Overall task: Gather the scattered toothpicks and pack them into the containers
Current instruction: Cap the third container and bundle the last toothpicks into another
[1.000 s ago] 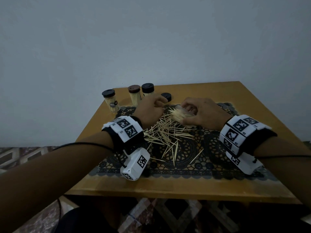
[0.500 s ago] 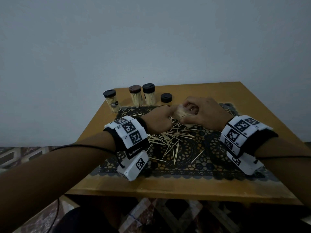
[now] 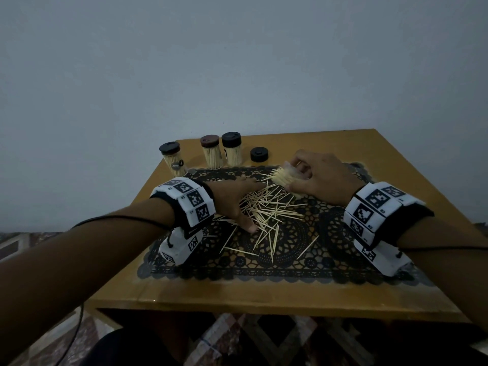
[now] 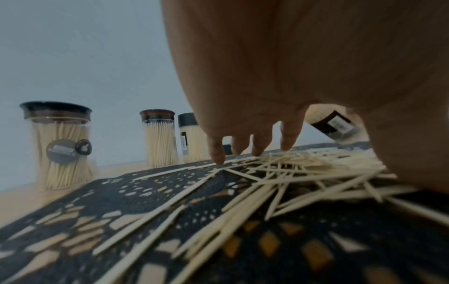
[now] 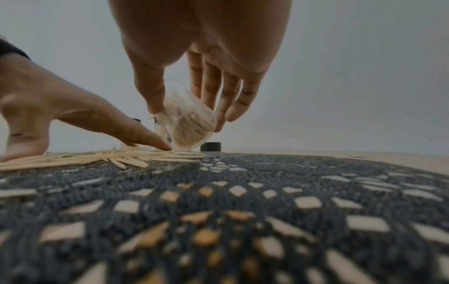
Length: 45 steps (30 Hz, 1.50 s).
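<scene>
Loose toothpicks [image 3: 266,212] lie in a heap on the black lace mat [image 3: 330,260]. My left hand [image 3: 232,196] is spread flat over the heap, straight fingertips [image 4: 218,159] touching the toothpicks [image 4: 279,176] and the thumb down at the near side. My right hand [image 3: 314,178] holds a clear open container [image 5: 189,123] tilted on its side just above the mat, toothpick tips [image 3: 281,177] sticking out of its mouth toward the left hand. Thumb and fingers [image 5: 213,90] curl round the container.
Three lidded containers full of toothpicks [image 3: 173,161] [image 3: 211,154] [image 3: 232,151] stand at the table's back left. A loose black lid [image 3: 259,154] lies beside them. The wooden table [image 3: 264,299] ends close in front; a wall rises behind.
My left hand left the container's mouth, dropped onto the heap and spread its fingers. The right hand with the container stayed about where it was.
</scene>
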Motion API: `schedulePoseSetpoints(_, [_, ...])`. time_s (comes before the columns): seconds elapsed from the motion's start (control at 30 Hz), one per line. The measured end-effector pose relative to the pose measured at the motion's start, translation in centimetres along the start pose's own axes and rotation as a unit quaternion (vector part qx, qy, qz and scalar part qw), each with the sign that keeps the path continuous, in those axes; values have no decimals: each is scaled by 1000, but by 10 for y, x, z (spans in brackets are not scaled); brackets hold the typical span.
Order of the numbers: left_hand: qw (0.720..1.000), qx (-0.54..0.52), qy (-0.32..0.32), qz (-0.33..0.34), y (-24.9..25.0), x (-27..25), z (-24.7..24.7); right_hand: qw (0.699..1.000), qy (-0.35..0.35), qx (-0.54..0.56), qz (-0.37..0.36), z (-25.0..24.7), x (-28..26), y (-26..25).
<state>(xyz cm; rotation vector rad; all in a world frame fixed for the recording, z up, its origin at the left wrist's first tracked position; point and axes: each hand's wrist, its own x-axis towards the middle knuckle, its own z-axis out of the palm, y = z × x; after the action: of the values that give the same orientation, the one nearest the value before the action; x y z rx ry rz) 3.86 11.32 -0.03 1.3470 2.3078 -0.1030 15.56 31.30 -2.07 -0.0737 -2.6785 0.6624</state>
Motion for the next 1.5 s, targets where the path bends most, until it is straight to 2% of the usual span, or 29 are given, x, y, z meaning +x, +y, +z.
schedulePoseSetpoints(0.27, [992,82,84,39,0,5,-3,1000,-4,7,8,0,-2,-2])
schedulePoseSetpoints(0.5, [995,48,73,46,0,-6,3,1000,-11,10,14,-3,-3,-6])
schedulePoseSetpoints(0.87, [988,45,125,75,-2,-3,11,1000,-10,8,13,-3,-3,-7])
schedulePoseSetpoints(1.17, [974,66,177,126,-9,2,15,1000,-15,10,6,-4,-4,-11])
schedulePoseSetpoints(1.5, [976,92,159,118,-5,8,14,1000,-23,2,17,-4,-3,-8])
